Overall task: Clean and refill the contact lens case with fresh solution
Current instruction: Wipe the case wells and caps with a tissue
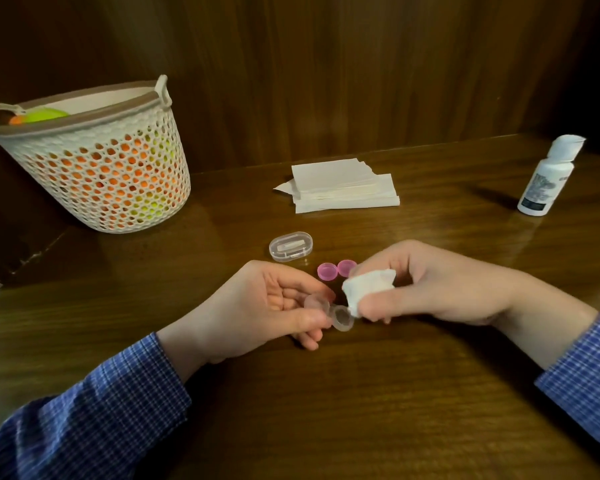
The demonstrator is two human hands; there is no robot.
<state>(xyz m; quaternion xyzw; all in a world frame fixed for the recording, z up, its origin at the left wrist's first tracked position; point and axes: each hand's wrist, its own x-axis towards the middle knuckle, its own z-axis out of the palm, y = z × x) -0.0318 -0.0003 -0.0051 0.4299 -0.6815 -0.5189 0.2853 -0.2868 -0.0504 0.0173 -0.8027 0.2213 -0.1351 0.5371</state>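
My left hand point(271, 303) pinches a clear contact lens case point(340, 317) between thumb and fingers; both wells are uncapped, one partly hidden by my fingers. My right hand point(426, 285) grips a crumpled white tissue point(364, 287), held just right of the case's open well. Two pink caps point(336, 269) lie on the table right behind my hands, open side up. A white solution bottle point(548, 176) with its flip cap open stands at the far right.
A stack of white tissues point(343, 185) lies at the table's middle back. A small clear oval box point(290, 246) sits left of the pink caps. A white perforated basket point(94, 157) with orange and green contents stands at the back left, by the table edge. A wooden wall rises behind.
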